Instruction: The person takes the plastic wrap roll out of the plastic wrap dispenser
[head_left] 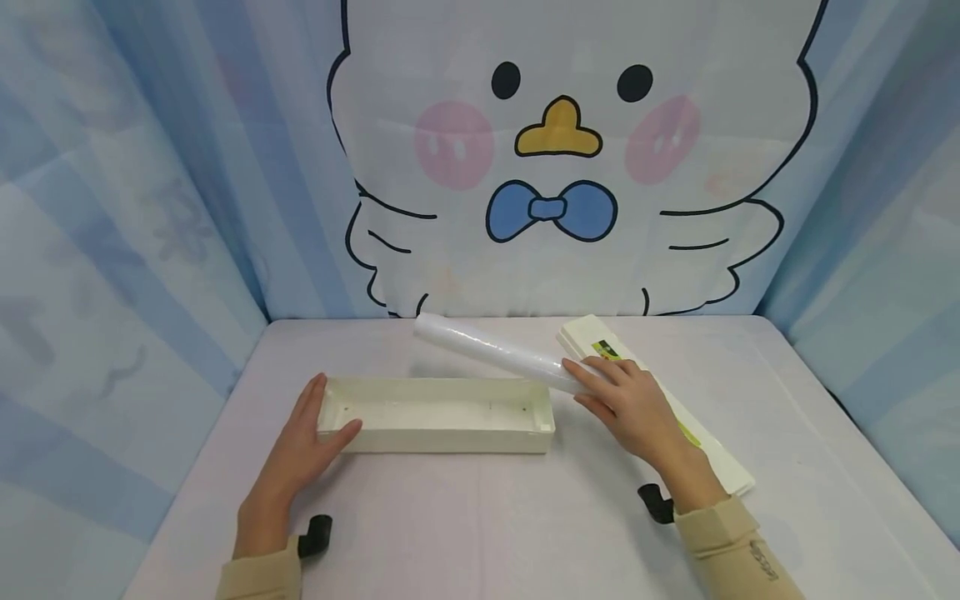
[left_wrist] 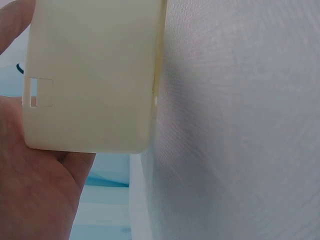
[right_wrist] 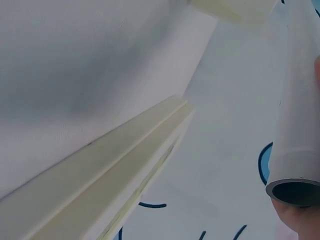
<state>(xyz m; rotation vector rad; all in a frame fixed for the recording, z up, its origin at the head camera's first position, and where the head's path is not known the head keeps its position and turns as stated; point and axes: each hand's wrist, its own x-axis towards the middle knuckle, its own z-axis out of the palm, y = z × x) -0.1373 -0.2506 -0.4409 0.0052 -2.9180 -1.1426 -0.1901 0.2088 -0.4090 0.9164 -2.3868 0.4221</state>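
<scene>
A cream open-topped plastic box (head_left: 450,442) lies lengthwise on the table. My left hand (head_left: 303,450) grips its left end, thumb over the front edge and fingers along the end and back. In the left wrist view, the end wall of the box (left_wrist: 90,90) has a small slot. My right hand (head_left: 626,404) holds a roll of plastic wrap (head_left: 487,346) by its right end. The roll slants up to the left, above the back right corner of the box. Its hollow core shows at the end of the roll (right_wrist: 300,150) in the right wrist view.
A long cream lid (head_left: 712,454) with a green label lies diagonally on the right, partly behind the right hand and forearm. A white cloth covers the table (head_left: 465,533). Blue patterned curtains (head_left: 135,250) stand at both sides, and a cartoon-printed one (head_left: 555,275) hangs behind.
</scene>
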